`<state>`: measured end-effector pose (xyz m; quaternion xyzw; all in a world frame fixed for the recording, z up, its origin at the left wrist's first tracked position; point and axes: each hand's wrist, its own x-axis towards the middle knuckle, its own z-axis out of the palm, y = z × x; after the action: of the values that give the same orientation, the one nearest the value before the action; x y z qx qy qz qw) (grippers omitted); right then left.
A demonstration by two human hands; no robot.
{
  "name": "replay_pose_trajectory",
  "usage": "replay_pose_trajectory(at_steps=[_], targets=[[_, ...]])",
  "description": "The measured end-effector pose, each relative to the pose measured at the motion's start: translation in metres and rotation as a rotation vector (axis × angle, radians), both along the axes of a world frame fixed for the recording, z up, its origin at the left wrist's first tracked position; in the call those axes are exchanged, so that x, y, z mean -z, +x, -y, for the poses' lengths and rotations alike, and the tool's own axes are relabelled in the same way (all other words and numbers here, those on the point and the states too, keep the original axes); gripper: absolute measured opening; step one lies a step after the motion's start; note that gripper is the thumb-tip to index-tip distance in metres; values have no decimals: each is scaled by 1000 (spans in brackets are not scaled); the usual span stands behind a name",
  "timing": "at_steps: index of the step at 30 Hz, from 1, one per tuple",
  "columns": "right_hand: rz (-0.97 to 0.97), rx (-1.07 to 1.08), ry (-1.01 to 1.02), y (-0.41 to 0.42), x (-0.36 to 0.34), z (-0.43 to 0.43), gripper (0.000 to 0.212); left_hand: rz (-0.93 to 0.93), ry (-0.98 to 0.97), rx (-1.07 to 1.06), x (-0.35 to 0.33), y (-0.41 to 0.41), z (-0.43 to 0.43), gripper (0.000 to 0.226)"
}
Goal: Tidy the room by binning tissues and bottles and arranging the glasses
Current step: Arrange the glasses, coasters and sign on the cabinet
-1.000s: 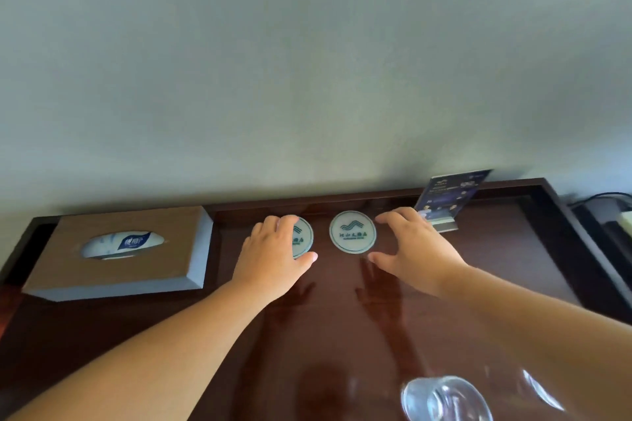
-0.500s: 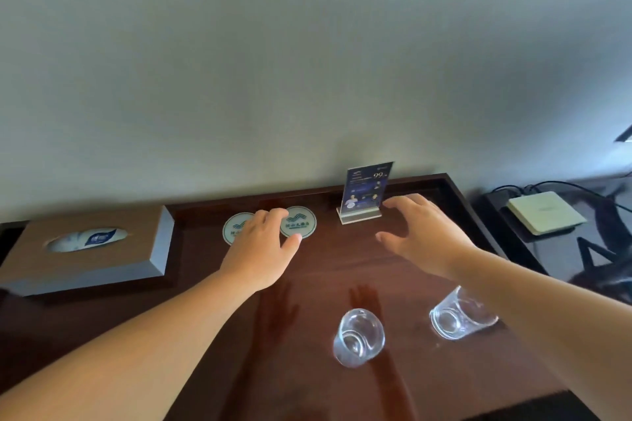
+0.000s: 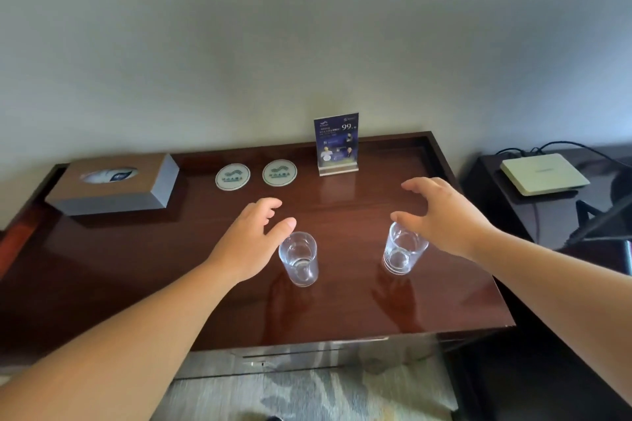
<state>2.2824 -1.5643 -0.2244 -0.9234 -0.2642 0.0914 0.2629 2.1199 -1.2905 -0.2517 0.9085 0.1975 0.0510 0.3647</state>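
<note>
Nearest, below the forearms: patterned rug point(image 3: 307, 393), then a glossy drawer front point(image 3: 307, 355) under the edge of a dark red-brown table point(image 3: 136, 284), polished enough to mirror both hands. Left glass point(image 3: 299, 258) stands just right of the left hand point(image 3: 253, 243), upright, long axis vertical, mouth up, empty by the look of it. Left hand is open, fingers spread and lightly curved, holding nothing; the thumb tip sits at the glass rim, contact cannot be told. Right glass point(image 3: 403, 249) stands under the thumb side of the right hand point(image 3: 444, 215), also upright, mouth up. Right hand hovers with fingers apart and arched, gripping nothing; the thumb overlaps the rim in view, touch unclear. The glasses are well apart, between the two wrists. Beyond the left fingertips: left coaster point(image 3: 233, 176) and right coaster point(image 3: 279, 173), flat, side by side. Far left of that hand, a tissue box point(image 3: 116, 186). Beyond and between the hands, a blue sign point(image 3: 337, 145) upright against the pale wall point(image 3: 307, 27). Right of the right hand, off the table, a white box point(image 3: 543, 173) with cables on a dark stand point(image 3: 485, 174). Half a second ago the left fingers lay on the coasters and the right hand reached by the sign; both have drawn back to the glasses, coasters now uncovered.
</note>
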Motion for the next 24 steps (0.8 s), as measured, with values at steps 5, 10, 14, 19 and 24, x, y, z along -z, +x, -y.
replay_pose_trajectory(at_steps=[5,10,14,19,24], targets=[[-56,6,69,-11,16,21,74,-18,-16,-51,11,-13,8,48],[-56,27,70,-18,26,29,74,-28,-45,-47,18,-18,6,53],[-39,49,88,-22,23,29,76,0,-108,-52,20,-26,6,76],[-24,80,93,-27,29,39,81,80,-170,-163,54,-43,24,89],[-38,94,94,-35,40,52,97,80,-277,-269,89,-29,46,97]])
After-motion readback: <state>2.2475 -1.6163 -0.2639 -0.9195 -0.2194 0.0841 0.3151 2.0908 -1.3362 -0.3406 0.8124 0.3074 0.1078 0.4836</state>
